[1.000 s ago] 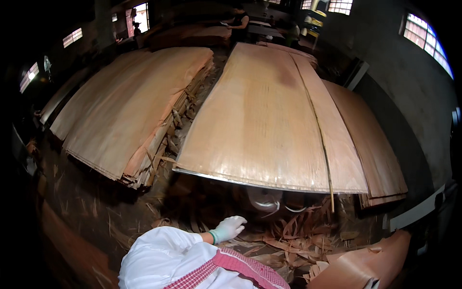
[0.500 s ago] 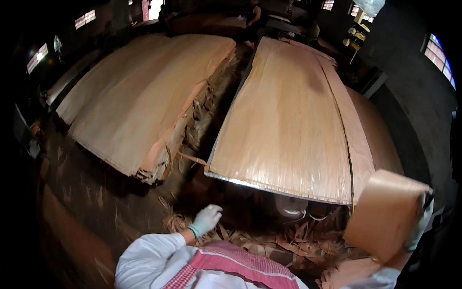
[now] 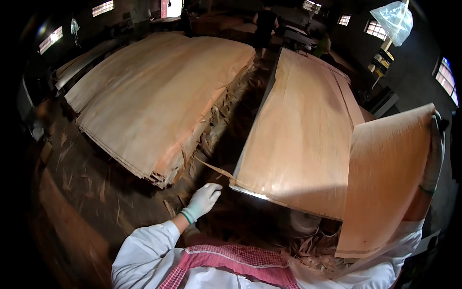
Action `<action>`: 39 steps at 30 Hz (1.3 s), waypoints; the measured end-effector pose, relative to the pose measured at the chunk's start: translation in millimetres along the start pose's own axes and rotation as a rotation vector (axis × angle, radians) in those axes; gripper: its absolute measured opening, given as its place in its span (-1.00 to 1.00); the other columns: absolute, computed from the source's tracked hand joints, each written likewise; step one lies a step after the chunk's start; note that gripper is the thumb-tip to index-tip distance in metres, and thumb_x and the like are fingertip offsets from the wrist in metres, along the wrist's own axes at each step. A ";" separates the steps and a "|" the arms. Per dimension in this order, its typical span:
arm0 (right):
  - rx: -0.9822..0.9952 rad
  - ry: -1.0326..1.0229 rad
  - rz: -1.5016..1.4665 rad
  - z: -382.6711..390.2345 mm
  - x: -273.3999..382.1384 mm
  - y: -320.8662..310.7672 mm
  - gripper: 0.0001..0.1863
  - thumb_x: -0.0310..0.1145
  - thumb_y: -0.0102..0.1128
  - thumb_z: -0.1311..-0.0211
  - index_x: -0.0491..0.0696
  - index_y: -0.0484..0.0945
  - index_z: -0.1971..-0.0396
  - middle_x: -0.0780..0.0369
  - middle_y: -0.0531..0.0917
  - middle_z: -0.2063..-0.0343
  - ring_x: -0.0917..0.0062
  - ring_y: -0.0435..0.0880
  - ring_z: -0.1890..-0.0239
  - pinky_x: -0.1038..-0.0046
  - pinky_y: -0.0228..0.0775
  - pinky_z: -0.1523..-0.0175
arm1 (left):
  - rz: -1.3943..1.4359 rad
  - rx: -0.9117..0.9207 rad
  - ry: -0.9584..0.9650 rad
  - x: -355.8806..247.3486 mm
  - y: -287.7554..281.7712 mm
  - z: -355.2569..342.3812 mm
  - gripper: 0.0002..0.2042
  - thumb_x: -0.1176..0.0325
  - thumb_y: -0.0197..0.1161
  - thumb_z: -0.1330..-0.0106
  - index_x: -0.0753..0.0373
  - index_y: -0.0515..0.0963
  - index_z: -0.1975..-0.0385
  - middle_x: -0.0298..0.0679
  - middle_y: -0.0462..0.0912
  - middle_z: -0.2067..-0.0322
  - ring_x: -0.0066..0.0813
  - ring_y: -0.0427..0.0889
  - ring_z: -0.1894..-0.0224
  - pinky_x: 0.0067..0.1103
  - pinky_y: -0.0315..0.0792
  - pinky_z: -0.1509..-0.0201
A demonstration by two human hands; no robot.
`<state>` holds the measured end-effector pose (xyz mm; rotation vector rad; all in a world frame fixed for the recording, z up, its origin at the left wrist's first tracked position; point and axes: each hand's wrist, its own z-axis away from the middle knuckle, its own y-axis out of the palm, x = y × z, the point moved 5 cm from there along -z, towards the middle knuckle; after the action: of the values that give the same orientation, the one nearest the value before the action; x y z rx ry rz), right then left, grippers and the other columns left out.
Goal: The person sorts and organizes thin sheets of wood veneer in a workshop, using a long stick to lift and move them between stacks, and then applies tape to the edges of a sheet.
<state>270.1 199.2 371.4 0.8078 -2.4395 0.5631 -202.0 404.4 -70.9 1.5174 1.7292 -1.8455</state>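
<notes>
Loosely curled, seemingly empty, the white-gloved left hand (image 3: 202, 199) was held out; a thin, orange-tan wood-veneer sheet (image 3: 385, 183) was gripped at its outer edge by the white-gloved right hand (image 3: 436, 147), at the right of a broad, tan veneer stack (image 3: 298, 135). Sheet transfer was judged in hand; left-hand support seemed needed next.

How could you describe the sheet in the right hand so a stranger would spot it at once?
Two big wooden stacks dominate the view, a left stack and a right stack. At the right stack's near right corner, the gloved right hand holds a sheet. Unlike the stacks lying flat, it is raised and curved, hiding that corner.
</notes>
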 end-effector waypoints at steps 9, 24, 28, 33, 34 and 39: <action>0.070 0.290 -0.131 -89.8 40.9 197.6 -0.80 -0.20 0.13 -0.36 0.00 0.56 0.19 0.51 0.53 0.34 0.84 0.45 0.30 0.68 0.32 0.12 | 0.566 0.289 0.188 13.1 -98.6 -166.0 -0.71 0.29 0.14 -0.38 0.37 0.47 0.03 -0.14 0.60 0.19 -0.37 0.61 0.13 -0.49 0.46 0.00; -0.114 0.469 0.265 3.4 37.1 198.0 -0.68 -0.23 0.18 -0.33 -0.09 0.50 0.02 0.40 0.58 0.16 0.77 0.49 0.08 0.65 0.28 -0.07 | 2.049 1.497 0.125 -140.2 -68.1 -432.3 -0.07 -0.46 -0.03 -0.16 0.39 0.28 -0.18 -0.03 0.42 -0.14 -0.16 0.31 -0.28 -0.21 0.13 -0.43; -0.173 0.590 0.246 22.4 -36.0 224.1 -0.71 -0.25 0.22 -0.28 -0.08 0.49 0.10 0.49 0.52 0.27 0.82 0.42 0.24 0.71 0.24 0.08 | 1.715 1.000 0.188 -175.7 -55.7 -528.5 -0.45 -0.07 0.07 -0.34 0.35 0.45 -0.04 -0.20 0.55 -0.05 -0.34 0.48 -0.14 -0.34 0.33 -0.26; -0.208 0.760 0.253 27.1 -112.3 223.9 -0.70 -0.26 0.16 -0.30 -0.11 0.50 0.06 0.48 0.53 0.29 0.82 0.43 0.24 0.67 0.26 0.08 | 1.416 0.540 0.424 -225.9 -46.5 -641.2 -0.42 -0.06 0.19 -0.34 0.30 0.41 -0.16 -0.32 0.41 -0.16 -0.56 0.30 -0.18 -0.58 0.21 -0.29; -0.222 0.786 0.277 20.3 -123.6 231.7 -0.69 -0.26 0.13 -0.31 -0.12 0.51 0.05 0.48 0.53 0.28 0.81 0.42 0.24 0.67 0.26 0.07 | 1.245 0.467 0.604 -227.0 -45.1 -670.9 -0.79 0.29 0.10 -0.43 0.23 0.49 0.06 -0.32 0.53 0.05 -0.60 0.42 -0.11 -0.63 0.24 -0.28; -0.081 0.897 0.441 19.0 -171.5 204.4 -0.68 -0.40 0.01 -0.25 -0.18 0.52 0.04 0.44 0.53 0.27 0.76 0.42 0.24 0.68 0.25 0.07 | 1.085 0.583 0.760 -246.5 -37.2 -629.8 -0.68 0.51 -0.08 -0.37 0.45 0.39 -0.07 0.01 0.42 -0.14 -0.28 0.40 -0.16 -0.53 0.24 -0.26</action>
<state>252.8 413.6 212.4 -0.0655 -1.7547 0.7684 215.1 817.5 266.9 2.8031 0.1549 -1.2141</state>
